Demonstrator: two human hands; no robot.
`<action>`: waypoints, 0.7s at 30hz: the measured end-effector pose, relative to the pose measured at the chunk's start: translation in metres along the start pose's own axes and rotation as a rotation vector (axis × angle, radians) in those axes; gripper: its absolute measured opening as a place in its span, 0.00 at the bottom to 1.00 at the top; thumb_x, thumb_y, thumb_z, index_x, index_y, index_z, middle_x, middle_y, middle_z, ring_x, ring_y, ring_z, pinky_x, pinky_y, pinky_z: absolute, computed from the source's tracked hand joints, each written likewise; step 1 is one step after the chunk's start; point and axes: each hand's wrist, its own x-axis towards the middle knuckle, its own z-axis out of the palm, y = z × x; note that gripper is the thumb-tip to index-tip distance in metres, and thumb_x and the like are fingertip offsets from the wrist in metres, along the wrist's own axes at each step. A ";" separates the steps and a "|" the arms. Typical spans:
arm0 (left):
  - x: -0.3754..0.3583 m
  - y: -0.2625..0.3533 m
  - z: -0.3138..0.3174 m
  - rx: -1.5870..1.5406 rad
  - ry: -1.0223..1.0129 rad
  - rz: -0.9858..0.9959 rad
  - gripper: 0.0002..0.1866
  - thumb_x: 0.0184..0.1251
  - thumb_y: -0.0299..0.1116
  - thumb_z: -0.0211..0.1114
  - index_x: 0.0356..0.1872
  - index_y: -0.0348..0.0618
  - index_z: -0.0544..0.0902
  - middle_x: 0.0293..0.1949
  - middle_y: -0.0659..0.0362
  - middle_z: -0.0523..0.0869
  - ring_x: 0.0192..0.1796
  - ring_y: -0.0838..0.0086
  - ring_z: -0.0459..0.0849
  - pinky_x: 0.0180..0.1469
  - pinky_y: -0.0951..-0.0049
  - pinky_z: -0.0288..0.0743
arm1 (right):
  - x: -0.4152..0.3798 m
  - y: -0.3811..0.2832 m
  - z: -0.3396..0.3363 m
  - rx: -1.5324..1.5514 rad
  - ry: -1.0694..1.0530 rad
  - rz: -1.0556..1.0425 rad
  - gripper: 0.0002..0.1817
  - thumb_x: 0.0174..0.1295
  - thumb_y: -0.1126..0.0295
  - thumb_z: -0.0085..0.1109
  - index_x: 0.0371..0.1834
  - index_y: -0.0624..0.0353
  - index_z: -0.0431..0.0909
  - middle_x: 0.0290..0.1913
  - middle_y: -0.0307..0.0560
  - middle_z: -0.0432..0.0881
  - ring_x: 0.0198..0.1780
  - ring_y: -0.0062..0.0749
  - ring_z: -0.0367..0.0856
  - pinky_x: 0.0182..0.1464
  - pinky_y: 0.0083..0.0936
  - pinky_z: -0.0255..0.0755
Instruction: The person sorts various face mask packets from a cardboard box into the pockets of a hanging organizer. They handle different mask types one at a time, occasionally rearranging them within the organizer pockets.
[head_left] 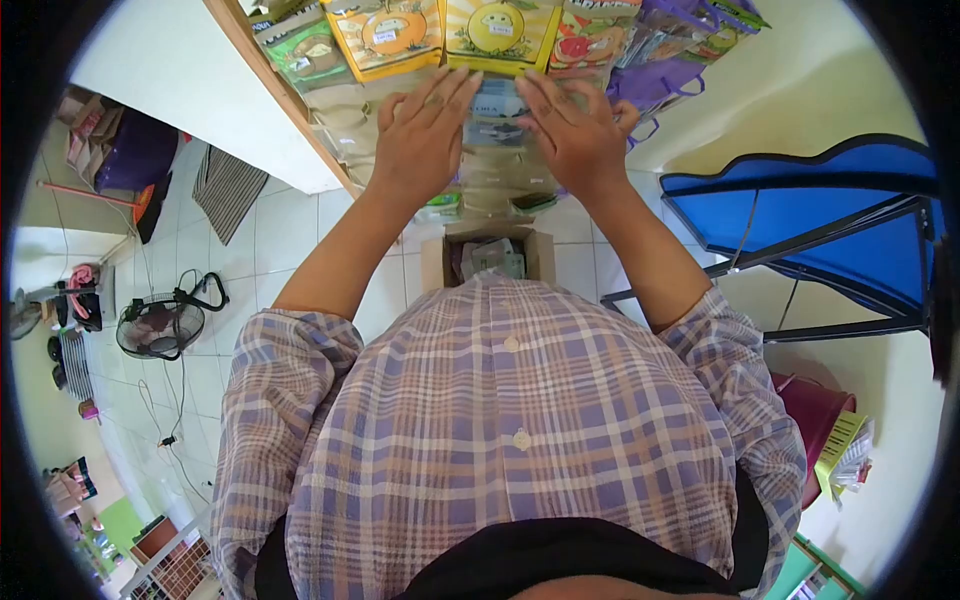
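My left hand (426,128) and my right hand (578,130) reach up to the lower edge of a yellow packet (500,38) with a round cartoon fruit on it. The fingers of both hands are stretched out, with the fingertips at the packet's bottom edge. Left of it stands an orange packet (386,38) with a similar fruit print. Between my hands are blue-grey printed packs (494,104) on a beige hanging panel (490,170), which seems to have rows of pockets. Whether any fingertip pinches the packet is hard to make out.
Green packets (305,50) and red-printed packets (592,40) flank the row. Purple bags (655,85) hang at the right. Below the panel, an open cardboard box (545,258) holds packs. A blue folding table (800,200) leans at the right; a fan (160,325) lies at the left.
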 end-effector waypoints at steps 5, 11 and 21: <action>-0.006 0.004 0.005 0.097 -0.084 -0.053 0.29 0.57 0.29 0.61 0.64 0.54 0.73 0.62 0.65 0.77 0.66 0.74 0.71 0.59 0.64 0.57 | -0.010 0.000 0.013 0.011 -0.012 -0.003 0.19 0.57 0.53 0.62 0.54 0.31 0.80 0.55 0.14 0.79 0.55 0.22 0.70 0.53 0.44 0.49; -0.041 0.006 -0.016 -0.133 0.021 -0.048 0.27 0.57 0.28 0.62 0.62 0.51 0.74 0.60 0.61 0.78 0.64 0.69 0.72 0.56 0.62 0.57 | -0.021 -0.007 -0.011 0.233 -0.010 0.005 0.15 0.58 0.55 0.62 0.49 0.33 0.82 0.52 0.16 0.81 0.54 0.23 0.70 0.55 0.44 0.46; -0.234 0.040 0.047 -0.738 -0.834 -0.540 0.13 0.65 0.30 0.57 0.49 0.42 0.78 0.48 0.49 0.81 0.52 0.53 0.79 0.53 0.62 0.74 | -0.149 -0.042 0.011 0.834 -0.683 0.371 0.08 0.58 0.61 0.63 0.34 0.53 0.81 0.32 0.43 0.80 0.36 0.37 0.78 0.38 0.32 0.70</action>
